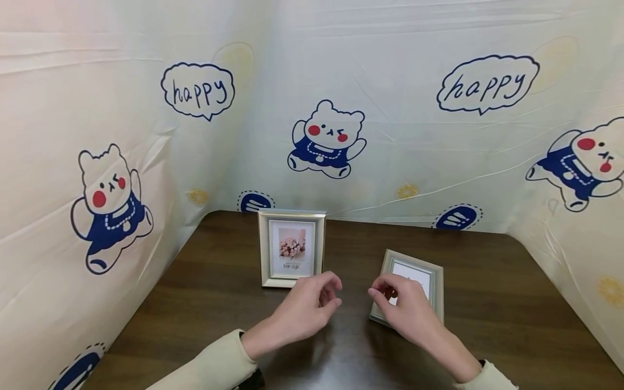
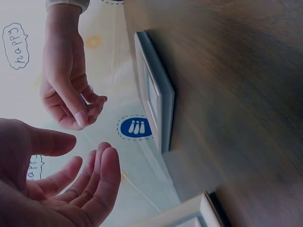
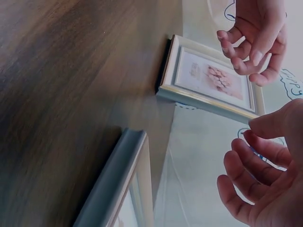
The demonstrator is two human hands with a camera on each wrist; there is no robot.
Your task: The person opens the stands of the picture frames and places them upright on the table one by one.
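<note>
Both hands hover above the table, fingers loosely bent, with nothing visible held in either. My left hand [image 1: 304,306] is in front of the lower right of an upright cream picture frame [image 1: 265,254], whose print shows pink flowers. Over a second, greyish picture frame [image 1: 437,284], my right hand [image 1: 411,311] covers part of its white insert; this frame leans back or lies flat, which I cannot tell. The right wrist view shows the right thumb [image 3: 272,124] close to the index fingertip. A gap separates the left thumb [image 2: 54,142] from its fingers in the left wrist view.
A dark brown wooden table [image 1: 214,309] spreads under both frames. Pale cloth [image 1: 390,146] printed with cartoon bears and "happy" bubbles hangs behind it and along both sides. The upright frame stands near the table's back edge.
</note>
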